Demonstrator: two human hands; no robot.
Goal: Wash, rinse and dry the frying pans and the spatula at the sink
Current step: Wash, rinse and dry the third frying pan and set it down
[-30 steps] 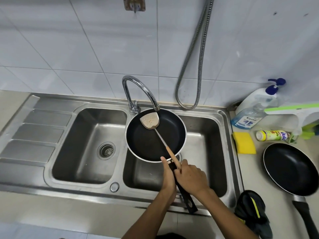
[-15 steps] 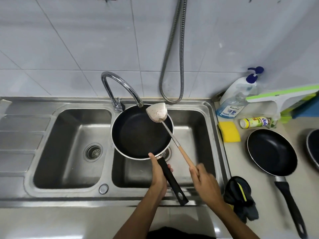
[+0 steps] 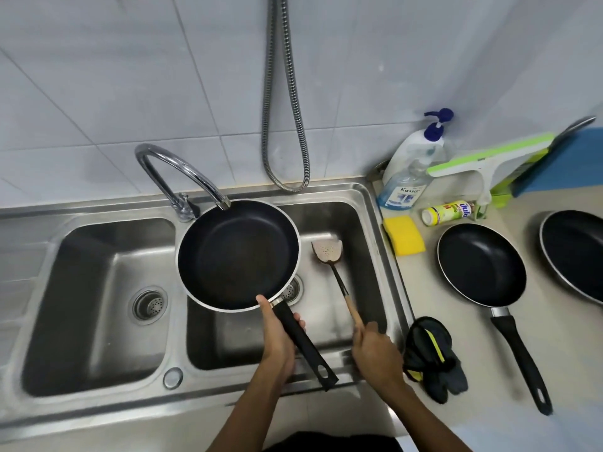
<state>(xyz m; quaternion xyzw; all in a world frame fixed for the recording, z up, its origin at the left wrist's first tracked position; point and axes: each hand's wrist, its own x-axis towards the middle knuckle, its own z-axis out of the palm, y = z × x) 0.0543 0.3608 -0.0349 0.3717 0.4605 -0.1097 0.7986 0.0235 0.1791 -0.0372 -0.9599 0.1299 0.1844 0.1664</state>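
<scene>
My left hand [image 3: 277,334] grips the black handle of a black frying pan [image 3: 238,254], held over the divider of the double sink [image 3: 368,203], under the tap spout [image 3: 182,168]. My right hand [image 3: 375,350] holds the wooden handle end of a perforated metal spatula [image 3: 328,252], whose head is down inside the right basin. A second black frying pan [image 3: 481,264] lies on the counter to the right. A third pan [image 3: 574,252] shows partly at the right edge.
A yellow sponge [image 3: 404,234], a pump soap bottle [image 3: 408,177], a small yellow bottle [image 3: 447,212] and a green-white squeegee [image 3: 483,164] stand on the counter by the wall. Dark gloves [image 3: 430,357] lie by the sink's right rim. A metal hose [image 3: 284,93] hangs on the tiled wall.
My right hand lifted the spatula out of the pan, swung it right and lowered its head into the right basin. The left hand kept holding the pan.
</scene>
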